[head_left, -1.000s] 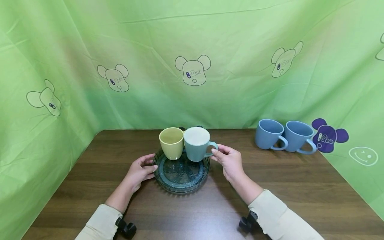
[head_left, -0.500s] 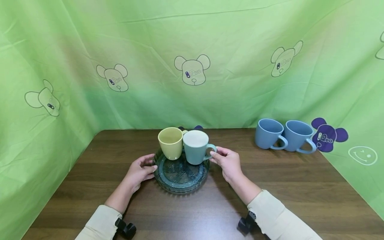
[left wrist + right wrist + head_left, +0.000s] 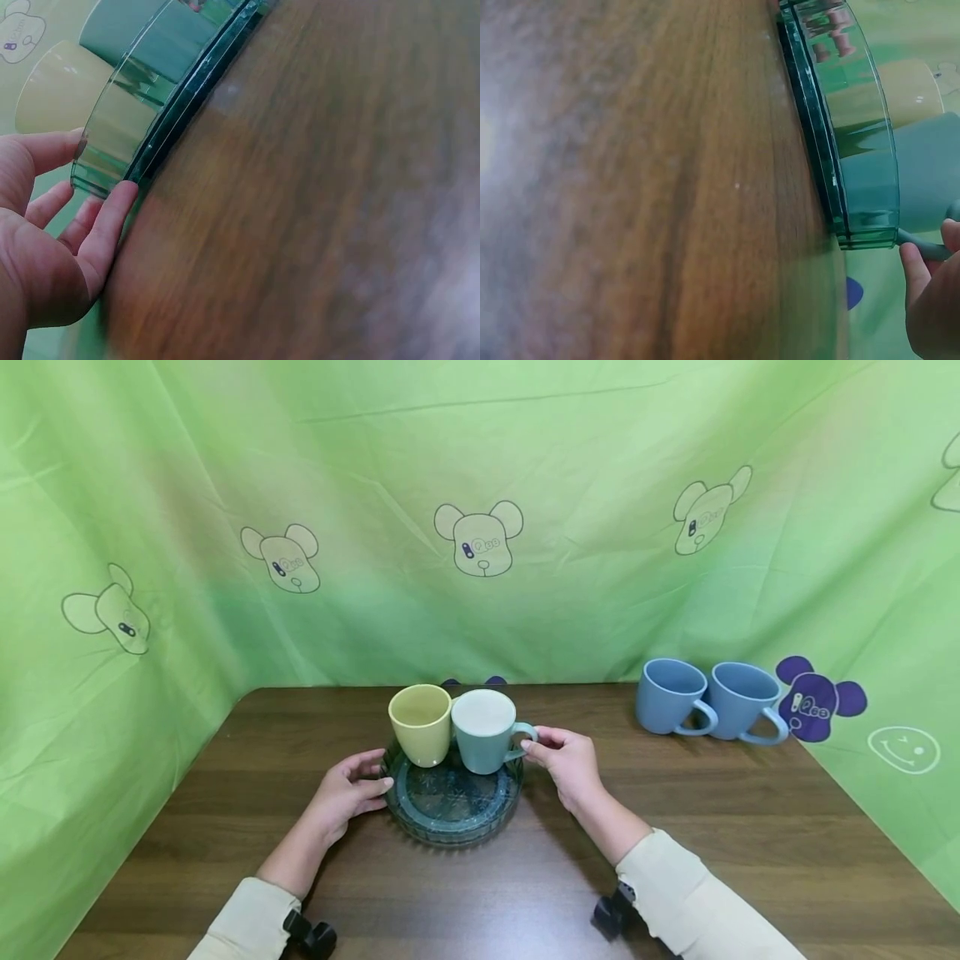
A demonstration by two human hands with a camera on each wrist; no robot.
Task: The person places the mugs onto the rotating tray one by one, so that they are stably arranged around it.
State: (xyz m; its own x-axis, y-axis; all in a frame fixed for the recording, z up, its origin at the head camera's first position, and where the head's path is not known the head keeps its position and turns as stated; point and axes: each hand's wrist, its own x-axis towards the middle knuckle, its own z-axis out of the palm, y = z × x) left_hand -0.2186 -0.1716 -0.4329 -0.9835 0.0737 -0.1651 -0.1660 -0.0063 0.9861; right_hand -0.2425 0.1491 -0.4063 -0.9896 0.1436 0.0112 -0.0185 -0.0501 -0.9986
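Observation:
A round, dark green glass tray (image 3: 451, 837) with a low clear wall sits on the table, two mugs standing upright at its back. The yellow mug (image 3: 422, 735) is on the left, right beside the teal mug (image 3: 482, 745) with a white inside. My left hand (image 3: 341, 797) holds the tray's left side, thumb at the rim; in the left wrist view its fingers (image 3: 112, 217) reach down the glass wall to the base. My right hand (image 3: 570, 764) pinches the teal mug's handle, seen also in the right wrist view, where the hand (image 3: 937, 300) is partly cut off.
Two blue mugs (image 3: 671, 697) stand side by side at the back right of the wooden table (image 3: 450, 910), handles pointing right. A green printed cloth (image 3: 360, 627) hangs behind and along both sides.
The teal mug has come slightly toward me and left with my right hand, settling lower in the tray. My left hand keeps its place at the tray's side.

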